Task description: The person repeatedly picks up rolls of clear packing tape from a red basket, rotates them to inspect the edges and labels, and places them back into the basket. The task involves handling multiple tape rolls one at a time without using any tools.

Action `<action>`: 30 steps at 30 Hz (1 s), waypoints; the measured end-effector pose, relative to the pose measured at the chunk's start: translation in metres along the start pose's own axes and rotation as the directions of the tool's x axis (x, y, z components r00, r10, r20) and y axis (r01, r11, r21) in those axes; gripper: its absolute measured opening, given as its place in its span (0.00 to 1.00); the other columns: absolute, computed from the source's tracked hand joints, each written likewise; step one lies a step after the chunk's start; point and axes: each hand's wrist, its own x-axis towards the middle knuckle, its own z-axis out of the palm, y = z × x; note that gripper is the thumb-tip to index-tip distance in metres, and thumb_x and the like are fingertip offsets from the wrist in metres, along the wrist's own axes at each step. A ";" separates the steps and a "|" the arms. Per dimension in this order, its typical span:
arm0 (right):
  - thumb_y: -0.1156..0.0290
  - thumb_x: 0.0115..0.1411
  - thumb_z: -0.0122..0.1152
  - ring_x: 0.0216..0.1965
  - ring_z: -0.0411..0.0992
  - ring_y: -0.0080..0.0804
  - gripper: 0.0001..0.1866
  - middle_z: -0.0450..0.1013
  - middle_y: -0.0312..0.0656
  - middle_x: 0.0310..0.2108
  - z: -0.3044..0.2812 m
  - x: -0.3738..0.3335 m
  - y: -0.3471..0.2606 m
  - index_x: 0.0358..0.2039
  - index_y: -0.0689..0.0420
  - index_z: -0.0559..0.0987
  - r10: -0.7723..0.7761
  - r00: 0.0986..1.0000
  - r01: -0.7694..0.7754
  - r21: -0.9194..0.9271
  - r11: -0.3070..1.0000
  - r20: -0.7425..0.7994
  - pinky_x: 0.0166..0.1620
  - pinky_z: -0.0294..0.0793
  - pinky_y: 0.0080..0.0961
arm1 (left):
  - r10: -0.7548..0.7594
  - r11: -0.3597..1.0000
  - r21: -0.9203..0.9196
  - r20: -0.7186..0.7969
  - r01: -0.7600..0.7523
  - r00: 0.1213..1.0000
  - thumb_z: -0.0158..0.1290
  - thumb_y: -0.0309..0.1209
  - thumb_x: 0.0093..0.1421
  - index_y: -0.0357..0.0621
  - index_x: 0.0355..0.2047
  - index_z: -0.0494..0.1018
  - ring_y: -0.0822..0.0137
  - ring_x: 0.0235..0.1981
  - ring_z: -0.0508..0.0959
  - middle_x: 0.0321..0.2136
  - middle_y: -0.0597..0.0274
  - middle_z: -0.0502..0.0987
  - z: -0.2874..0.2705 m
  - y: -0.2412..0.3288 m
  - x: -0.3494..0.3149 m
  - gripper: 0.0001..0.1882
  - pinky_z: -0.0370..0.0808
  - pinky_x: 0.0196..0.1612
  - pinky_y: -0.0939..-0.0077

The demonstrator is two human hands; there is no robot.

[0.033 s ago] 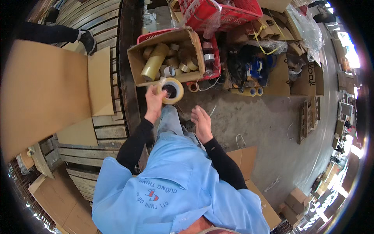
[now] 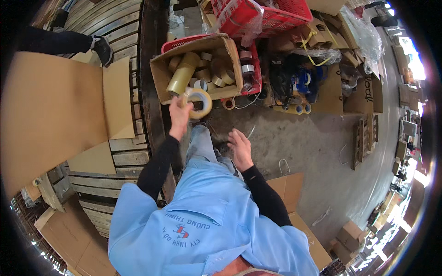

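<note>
My left hand (image 2: 178, 116) is closed on the left edge of a wide roll of clear yellowish packing tape (image 2: 208, 105). The roll hangs just in front of a cardboard box (image 2: 161, 72), its round core hole turned upward. Inside that box lie several rolls of tape, and a long yellow-tan cylinder (image 2: 183, 73) leans among them. Lower and to the right, my right hand (image 2: 240, 149) hovers over my knees, fingers loosely bent with nothing visible in them.
Red plastic crates (image 2: 285, 17) stand behind the box. To the right are tape rolls (image 2: 294, 109) and an open carton (image 2: 330, 94). A slatted wooden platform (image 2: 126, 158) with cardboard sheets (image 2: 60, 115) fills the left, where another person's shoe (image 2: 103, 49) rests.
My left hand has shifted slightly left and away from me with the tape roll, which has tilted a little. My right hand has barely moved.
</note>
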 end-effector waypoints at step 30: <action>0.65 0.65 0.63 0.44 0.75 0.27 0.24 0.77 0.39 0.46 -0.057 0.088 0.049 0.57 0.65 0.74 0.199 0.859 -0.369 -0.303 0.879 -0.471 0.45 0.74 0.28 | -0.009 0.001 0.505 0.863 -0.863 0.505 0.47 0.29 0.62 0.51 0.59 0.68 0.48 0.66 0.63 0.62 0.49 0.66 0.177 -0.258 0.279 0.24 0.59 0.67 0.45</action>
